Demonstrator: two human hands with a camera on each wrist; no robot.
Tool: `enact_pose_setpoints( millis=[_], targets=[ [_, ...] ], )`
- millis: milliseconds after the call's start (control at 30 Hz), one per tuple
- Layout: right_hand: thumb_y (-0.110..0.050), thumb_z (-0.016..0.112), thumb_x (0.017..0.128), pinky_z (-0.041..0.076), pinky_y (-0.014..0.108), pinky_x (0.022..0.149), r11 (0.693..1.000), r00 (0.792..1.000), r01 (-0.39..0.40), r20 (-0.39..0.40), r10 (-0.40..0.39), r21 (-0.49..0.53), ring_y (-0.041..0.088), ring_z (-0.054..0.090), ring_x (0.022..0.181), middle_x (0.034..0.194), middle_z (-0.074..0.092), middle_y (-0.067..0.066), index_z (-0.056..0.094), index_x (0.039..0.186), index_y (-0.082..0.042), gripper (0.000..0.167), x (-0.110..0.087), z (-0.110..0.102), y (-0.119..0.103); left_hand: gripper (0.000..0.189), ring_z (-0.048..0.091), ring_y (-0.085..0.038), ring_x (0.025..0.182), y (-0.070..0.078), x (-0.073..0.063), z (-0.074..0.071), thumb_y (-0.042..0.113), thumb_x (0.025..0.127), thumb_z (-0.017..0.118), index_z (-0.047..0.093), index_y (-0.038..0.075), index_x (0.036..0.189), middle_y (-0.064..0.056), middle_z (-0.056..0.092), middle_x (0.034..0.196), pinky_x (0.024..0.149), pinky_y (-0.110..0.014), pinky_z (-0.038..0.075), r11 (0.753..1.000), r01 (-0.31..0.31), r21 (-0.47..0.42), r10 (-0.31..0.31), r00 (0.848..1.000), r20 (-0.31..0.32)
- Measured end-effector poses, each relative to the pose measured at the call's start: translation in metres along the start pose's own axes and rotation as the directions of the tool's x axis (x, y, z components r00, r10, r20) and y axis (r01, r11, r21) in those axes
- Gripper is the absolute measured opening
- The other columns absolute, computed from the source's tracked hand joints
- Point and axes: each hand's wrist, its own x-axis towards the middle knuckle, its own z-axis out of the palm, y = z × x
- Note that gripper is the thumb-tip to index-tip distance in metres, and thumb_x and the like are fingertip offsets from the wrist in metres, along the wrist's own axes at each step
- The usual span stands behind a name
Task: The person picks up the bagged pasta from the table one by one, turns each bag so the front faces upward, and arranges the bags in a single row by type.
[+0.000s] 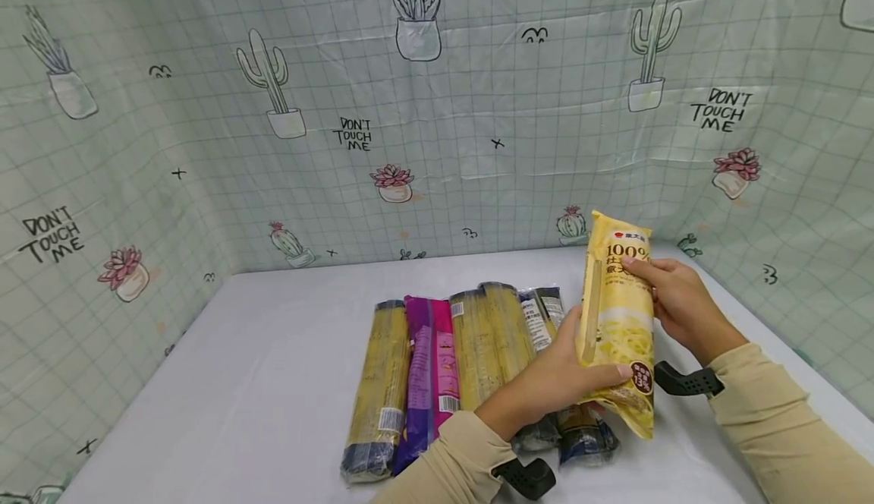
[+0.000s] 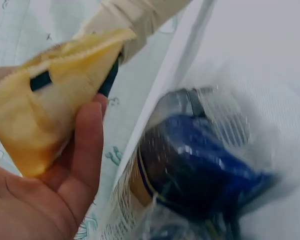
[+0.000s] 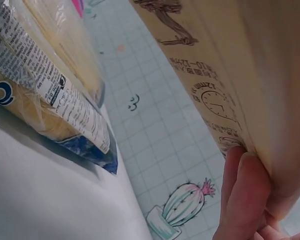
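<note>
Head view, left to right: row of pasta packs, yellow bag up in both hands

So I'm standing here watching this. Far left it's just white tablecloth (image 1: pixel 225 390), then the row starts: a clear pack with dark blue ends (image 1: pixel 375 390), long yellow strands showing through, lying flat. Right up beside it is a purple-and-pink pack (image 1: pixel 430 382). Next come two yellow strand packs (image 1: pixel 495 329) lying side by side, their lower part covered by the person's arm. After those there's a white-labelled pack (image 1: pixel 539 322) with a dark blue end, mostly hidden behind the left hand.

That left hand (image 1: pixel 556 379) has the lower part of the yellow bag (image 1: pixel 617 322), thumb across the front, other fingers around the side and behind, so yeah, clamped on it. The bag's tilted and held up off the cloth, lettering facing the person. Right hand (image 1: pixel 683 303) pinches its upper right edge, one digit on the front and fingers against the printed back. Both sleeves (image 1: pixel 778 413) are beige, with a black wrist mount (image 1: pixel 686 380) on each. Cactus-print curtain (image 1: pixel 471 109) behind everything.
</note>
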Motion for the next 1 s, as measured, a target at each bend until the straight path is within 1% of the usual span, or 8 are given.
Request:
enact_pose_setpoints(
  millis=[133,233,367,533,633,767,867,1000],
  targets=[
    [-0.032,0.068,0.097,0.058,0.027,0.068,0.999,1.000,0.006,-0.017,-0.007,-0.039,0.010,0.068,0.081,0.091,0.068,-0.004,0.044,0.119,-0.002,0.044,-0.0008,0.0021,-0.0002,0.064,0.070,-0.012,0.080,-0.0002,0.0035,0.0019,0.002,0.090,0.071,0.041,0.028,0.141,0.000,0.069,0.099,0.067,-0.030,0.058,0.997,-0.044,-0.059,0.046,0.999,0.024],
    [-0.032,0.068,0.097,0.058,0.027,0.067,0.998,1.000,0.014,-0.026,-0.016,-0.057,0.010,0.068,0.080,0.090,0.067,-0.004,0.043,0.118,-0.003,0.043,-0.0021,0.0037,-0.0007,0.058,0.070,-0.012,0.083,-0.0007,0.0049,0.0020,-0.001,0.090,0.071,0.046,0.024,0.136,0.000,0.068,0.100,0.073,-0.030,0.058,0.996,-0.059,-0.068,0.062,0.997,0.049],
    [-0.031,0.069,0.096,0.058,0.027,0.067,0.998,0.999,0.020,-0.040,-0.022,-0.064,0.009,0.068,0.079,0.090,0.066,-0.004,0.040,0.116,-0.008,0.043,-0.0041,0.0056,-0.0019,0.057,0.069,-0.010,0.084,-0.0015,0.0057,0.0016,-0.002,0.088,0.072,0.048,0.023,0.133,0.001,0.067,0.101,0.076,-0.030,0.058,0.996,-0.068,-0.054,0.072,0.995,0.073],
    [-0.032,0.070,0.096,0.058,0.027,0.064,0.995,0.997,0.039,-0.057,-0.044,-0.090,0.010,0.068,0.076,0.088,0.066,-0.004,0.040,0.115,-0.009,0.043,-0.0048,0.0066,-0.0029,0.061,0.069,-0.011,0.084,-0.0029,0.0038,0.0010,-0.005,0.085,0.073,0.047,0.025,0.132,0.002,0.067,0.101,0.076,-0.029,0.057,0.999,-0.025,-0.032,0.026,0.999,0.026],
    [-0.034,0.069,0.096,0.057,0.028,0.063,0.994,0.997,0.045,-0.061,-0.051,-0.104,0.010,0.068,0.077,0.089,0.066,-0.005,0.043,0.116,-0.008,0.042,-0.0047,0.0065,-0.0026,0.057,0.069,-0.011,0.081,-0.0042,0.0026,0.0009,-0.005,0.084,0.074,0.049,0.024,0.126,0.002,0.068,0.097,0.073,-0.029,0.057,1.000,0.013,-0.010,-0.013,1.000,-0.012],
    [-0.037,0.068,0.096,0.058,0.029,0.066,0.995,0.998,0.028,-0.059,-0.034,-0.101,0.009,0.068,0.081,0.093,0.065,-0.006,0.047,0.116,-0.006,0.042,-0.0037,0.0066,-0.0011,0.054,0.069,-0.013,0.079,-0.0063,0.0029,-0.0002,-0.007,0.084,0.072,0.052,0.022,0.124,0.000,0.069,0.095,0.071,-0.029,0.057,0.999,0.022,-0.023,-0.022,0.999,-0.023],
    [-0.037,0.068,0.096,0.058,0.030,0.067,0.994,0.998,0.019,-0.053,-0.025,-0.105,0.009,0.068,0.082,0.094,0.065,-0.006,0.047,0.117,-0.006,0.042,-0.0022,0.0066,0.0001,0.058,0.069,-0.014,0.081,-0.0071,0.0028,-0.0025,-0.010,0.084,0.071,0.051,0.023,0.128,-0.001,0.069,0.096,0.072,-0.030,0.057,0.999,0.019,-0.047,-0.019,1.000,-0.019],
    [-0.035,0.065,0.098,0.058,0.030,0.069,0.994,0.999,0.024,-0.022,-0.027,-0.102,0.010,0.068,0.085,0.096,0.065,-0.005,0.047,0.118,-0.006,0.040,-0.0006,0.0059,0.0005,0.059,0.070,-0.015,0.083,-0.0062,0.0013,-0.0049,-0.011,0.085,0.069,0.051,0.024,0.129,-0.002,0.069,0.098,0.072,-0.031,0.057,0.997,0.031,-0.073,-0.034,0.999,-0.027]
  ],
)
